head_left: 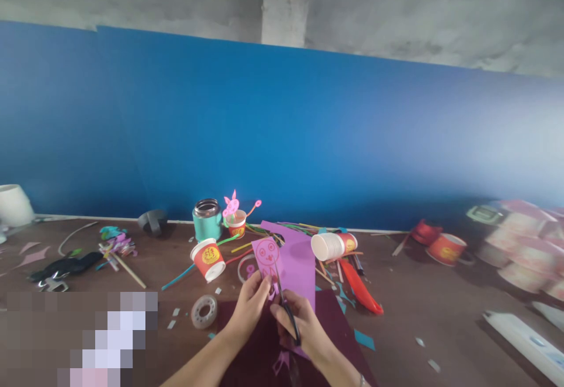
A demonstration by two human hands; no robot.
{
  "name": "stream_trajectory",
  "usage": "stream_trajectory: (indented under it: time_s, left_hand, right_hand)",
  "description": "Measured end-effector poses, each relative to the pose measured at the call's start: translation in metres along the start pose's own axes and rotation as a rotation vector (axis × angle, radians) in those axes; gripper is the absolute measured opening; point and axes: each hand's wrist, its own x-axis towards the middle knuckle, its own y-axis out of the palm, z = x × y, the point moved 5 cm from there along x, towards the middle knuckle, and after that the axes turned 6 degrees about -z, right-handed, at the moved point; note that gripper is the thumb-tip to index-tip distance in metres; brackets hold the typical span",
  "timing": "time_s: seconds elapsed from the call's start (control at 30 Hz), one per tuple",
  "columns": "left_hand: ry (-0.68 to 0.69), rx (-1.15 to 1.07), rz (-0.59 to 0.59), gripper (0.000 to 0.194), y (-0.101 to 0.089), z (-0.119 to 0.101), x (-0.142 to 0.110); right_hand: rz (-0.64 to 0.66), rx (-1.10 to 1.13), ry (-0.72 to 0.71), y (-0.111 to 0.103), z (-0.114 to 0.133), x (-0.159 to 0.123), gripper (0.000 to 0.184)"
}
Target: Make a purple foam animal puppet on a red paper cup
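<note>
My left hand pinches the lower edge of a pink paper piece with a face drawn on it in red. In my right hand is a pair of scissors with dark handles, its blades pointing up along the drawing's right side. Beneath and behind lies a larger purple paper sheet, partly over a dark maroon sheet. Purple offcuts lie below my hands. How far the blades are spread is hard to tell.
Left of my hands are a tape roll, a tipped red paper cup and a teal jar. Stacked cups and a red plastic piece lie right. A white power strip sits far right, below blurred cups.
</note>
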Motion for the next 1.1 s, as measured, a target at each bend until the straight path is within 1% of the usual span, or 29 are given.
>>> stream_trajectory:
  time_s: [0.2,0.3,0.43,0.63,0.8,0.97,1.1]
  left_hand:
    - [0.010,0.012,0.012,0.036,-0.0007,0.0036,0.0019]
    - [-0.025,-0.005,0.007,0.038,-0.0010,0.0054,0.0017]
    - [-0.057,-0.007,-0.028,0.041,-0.0032,0.0082,0.0010]
    - [-0.004,0.041,-0.010,0.041,-0.0023,0.0042,0.0015]
    - [0.038,0.071,0.010,0.042,-0.0009,0.0005,0.0013]
    - [0.030,0.081,0.019,0.038,-0.0026,0.0060,0.0025]
    - [0.015,0.064,0.017,0.037,-0.0037,0.0089,0.0031]
  right_hand:
    - [-0.018,-0.024,-0.114,-0.0026,0.0048,0.0019,0.043]
    - [-0.013,-0.038,-0.100,-0.0032,0.0045,0.0018,0.043]
    - [-0.009,-0.047,-0.056,-0.0027,0.0043,0.0010,0.044]
    - [0.001,-0.035,-0.036,-0.0019,0.0020,0.0015,0.044]
    - [0.003,-0.014,-0.099,-0.0023,0.0020,0.0019,0.042]
    - [-0.009,-0.034,-0.085,-0.0039,0.0014,0.0027,0.043]
    - [-0.014,-0.041,-0.080,-0.0041,0.0027,0.0028,0.041]
